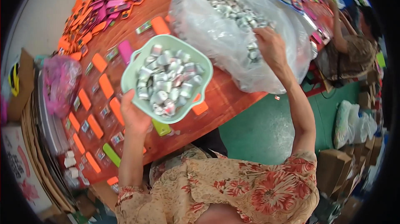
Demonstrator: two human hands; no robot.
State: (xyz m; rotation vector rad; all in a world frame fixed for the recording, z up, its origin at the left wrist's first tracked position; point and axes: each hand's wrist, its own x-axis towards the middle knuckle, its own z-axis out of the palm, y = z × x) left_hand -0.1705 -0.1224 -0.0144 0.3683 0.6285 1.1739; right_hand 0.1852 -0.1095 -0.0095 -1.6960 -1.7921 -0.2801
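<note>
My left hand (pixel 135 113) grips the near-left rim of a pale green plastic basin (pixel 205 63), held over the table. The basin is filled with small silvery-white rolled pieces (pixel 168 78), some with coloured print. To the right, a large clear plastic bag (pixel 208 36) holds a heap of similar rolled pieces (pixel 237 13). My right hand (pixel 271 44) is at the bag, above those pieces. Its fingers are bent together, and what they hold, if anything, is hidden.
Orange and green flat cases (pixel 100 63) lie in rows on the red table (pixel 225 94), beside small clear packets. A pile of orange and magenta cases (pixel 98 13) sits at the far left. Another person (pixel 350 53) works at right. Cardboard boxes (pixel 333 169) stand on the floor.
</note>
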